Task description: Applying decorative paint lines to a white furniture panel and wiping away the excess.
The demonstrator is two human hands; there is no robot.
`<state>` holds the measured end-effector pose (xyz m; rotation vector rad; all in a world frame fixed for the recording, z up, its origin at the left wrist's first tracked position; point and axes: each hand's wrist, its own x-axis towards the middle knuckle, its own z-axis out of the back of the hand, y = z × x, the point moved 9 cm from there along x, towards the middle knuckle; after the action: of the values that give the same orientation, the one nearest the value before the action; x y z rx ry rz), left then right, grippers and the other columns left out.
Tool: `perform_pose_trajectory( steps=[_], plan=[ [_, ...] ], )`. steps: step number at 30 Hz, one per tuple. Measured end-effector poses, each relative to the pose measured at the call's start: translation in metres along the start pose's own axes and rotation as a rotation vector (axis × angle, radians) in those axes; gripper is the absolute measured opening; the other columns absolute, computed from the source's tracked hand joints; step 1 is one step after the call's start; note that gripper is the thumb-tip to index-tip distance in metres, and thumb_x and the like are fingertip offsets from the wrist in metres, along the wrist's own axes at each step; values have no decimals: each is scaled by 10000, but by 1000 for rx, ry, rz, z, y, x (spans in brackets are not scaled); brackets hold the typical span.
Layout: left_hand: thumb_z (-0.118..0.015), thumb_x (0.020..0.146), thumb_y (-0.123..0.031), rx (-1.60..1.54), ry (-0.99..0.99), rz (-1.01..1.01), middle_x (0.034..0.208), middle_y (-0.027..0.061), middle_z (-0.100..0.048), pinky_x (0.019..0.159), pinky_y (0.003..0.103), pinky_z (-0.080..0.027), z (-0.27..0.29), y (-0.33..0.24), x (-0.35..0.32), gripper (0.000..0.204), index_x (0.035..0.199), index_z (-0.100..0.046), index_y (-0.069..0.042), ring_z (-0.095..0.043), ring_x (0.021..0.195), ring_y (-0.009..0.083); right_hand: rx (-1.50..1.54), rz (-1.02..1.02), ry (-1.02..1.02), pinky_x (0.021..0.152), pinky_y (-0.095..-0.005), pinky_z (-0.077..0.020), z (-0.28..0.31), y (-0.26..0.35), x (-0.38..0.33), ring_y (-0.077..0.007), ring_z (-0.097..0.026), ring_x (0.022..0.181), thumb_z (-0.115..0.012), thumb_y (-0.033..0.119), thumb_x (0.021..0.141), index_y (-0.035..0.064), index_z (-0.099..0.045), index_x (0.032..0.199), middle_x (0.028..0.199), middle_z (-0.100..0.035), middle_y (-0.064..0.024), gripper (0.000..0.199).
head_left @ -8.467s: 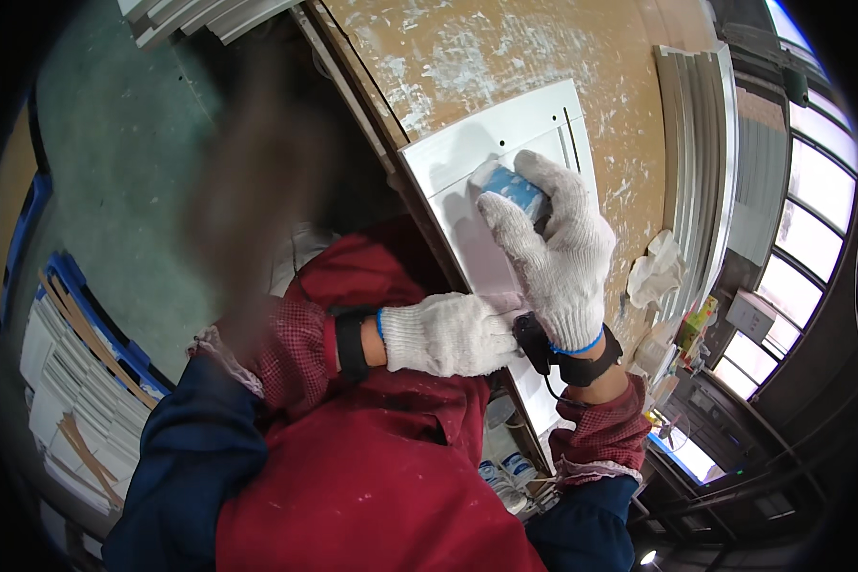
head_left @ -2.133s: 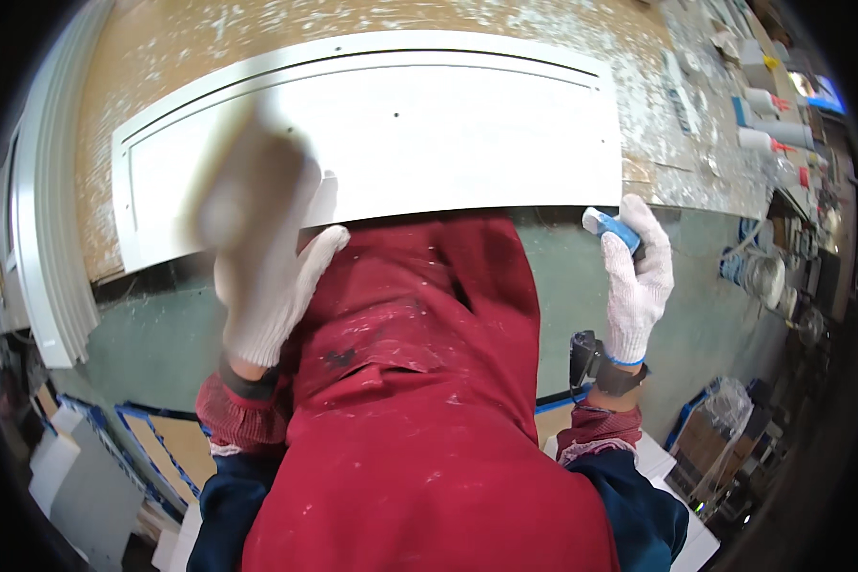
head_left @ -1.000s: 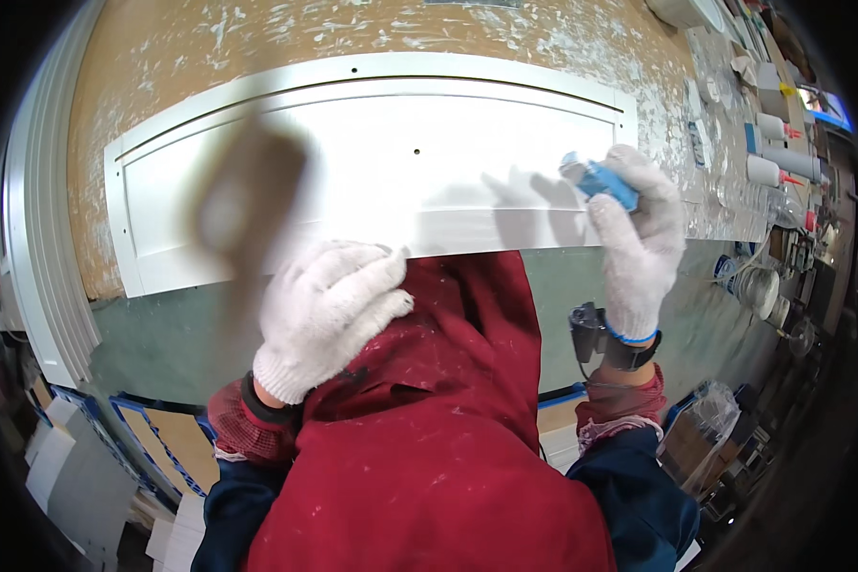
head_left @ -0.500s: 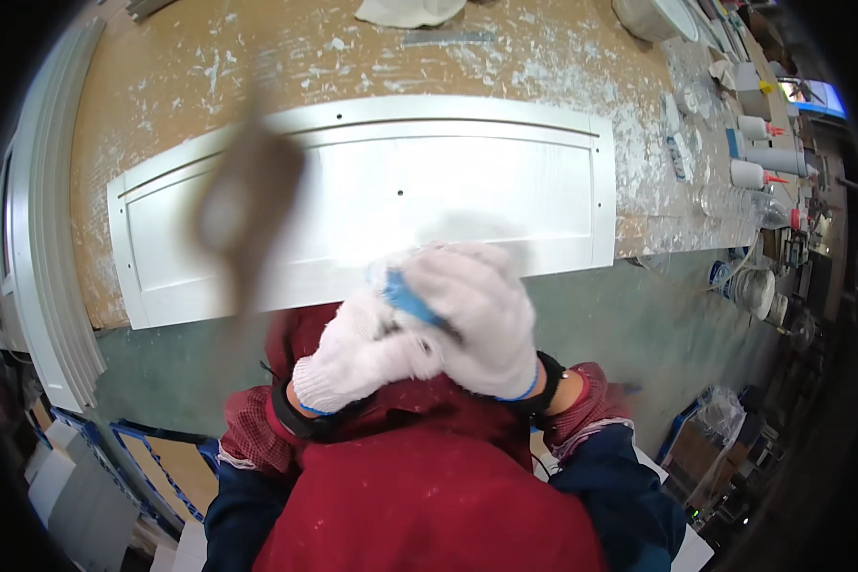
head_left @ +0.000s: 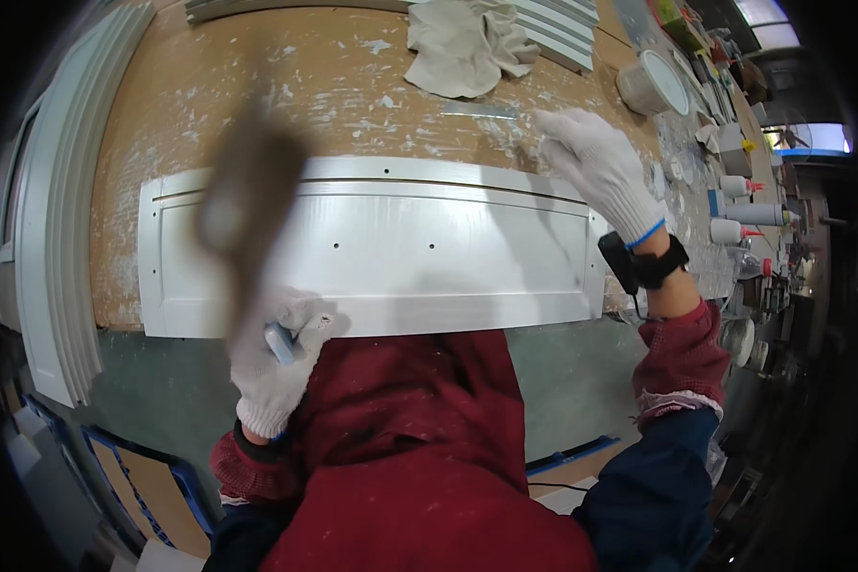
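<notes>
A white framed panel (head_left: 381,276) with several small dark holes lies along the near side of the workbench. By its front edge, left of centre, my left hand (head_left: 272,367), in a white knitted glove, is closed round a small pale-blue object (head_left: 278,343). Most of that object is hidden in the fingers, so its kind does not show. Over the panel's far right corner stretches my gloved right hand (head_left: 596,167), fingers extended and nothing visible in them. Closest to its fingertips is a flat metal strip (head_left: 481,111) on the bench.
A crumpled beige cloth (head_left: 467,48) lies beyond the strip, with a white bucket (head_left: 653,84) to its right. Glue bottles (head_left: 734,231) line the right side. Long white mouldings (head_left: 57,238) are stacked at left. A blurred brown object (head_left: 253,191) hangs close before the camera.
My hands were together over the panel's front edge, around something blue. They have parted: the left drew left with the blue object, the right reached far right. The view has shifted, showing more bench.
</notes>
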<state>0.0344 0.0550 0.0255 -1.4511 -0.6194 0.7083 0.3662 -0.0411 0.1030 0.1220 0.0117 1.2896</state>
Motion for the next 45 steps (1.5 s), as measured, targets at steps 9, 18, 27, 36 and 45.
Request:
perform_pose_trajectory(
  steps=[9,18,27,36,45],
  plan=[
    [-700,687,107,557,-61,-190,918,79,-566,776,297,-483,22,-27,-18,280,850,-513,-23,-557,852,185,-203,29,127,888,-398,-465,-63,4,66,-297,-550,1071,-566,265,884,148,-564,1244,1161,-580,-105,378],
    [-715,695,79,648,1,-320,946,113,-604,758,311,-488,5,-33,-13,251,848,-538,-11,-587,843,219,190,-160,252,606,-324,-482,-54,7,66,-187,-619,676,-593,145,764,39,-639,813,720,-629,-114,125],
    [-722,684,91,438,56,-342,943,114,-603,746,320,-502,-5,-28,-24,266,848,-541,-17,-608,856,231,-126,-80,229,777,-382,-513,-75,-6,55,-298,-628,868,-550,208,885,95,-612,1128,988,-638,-131,275],
    [-782,670,-9,888,84,-425,1032,115,-621,917,405,-479,-2,-23,-17,324,901,-555,-25,-610,999,300,286,-191,-108,659,-369,-489,-31,80,-138,-282,-610,733,-631,77,823,57,-641,1052,824,-626,-122,230],
    [-786,636,-46,841,218,-337,1122,100,-611,962,402,-458,-16,-9,-9,341,898,-568,-55,-576,1089,303,187,-236,-153,674,-349,-510,-51,91,-170,-288,-642,778,-635,-2,793,79,-631,1151,893,-659,-126,366]
  ],
)
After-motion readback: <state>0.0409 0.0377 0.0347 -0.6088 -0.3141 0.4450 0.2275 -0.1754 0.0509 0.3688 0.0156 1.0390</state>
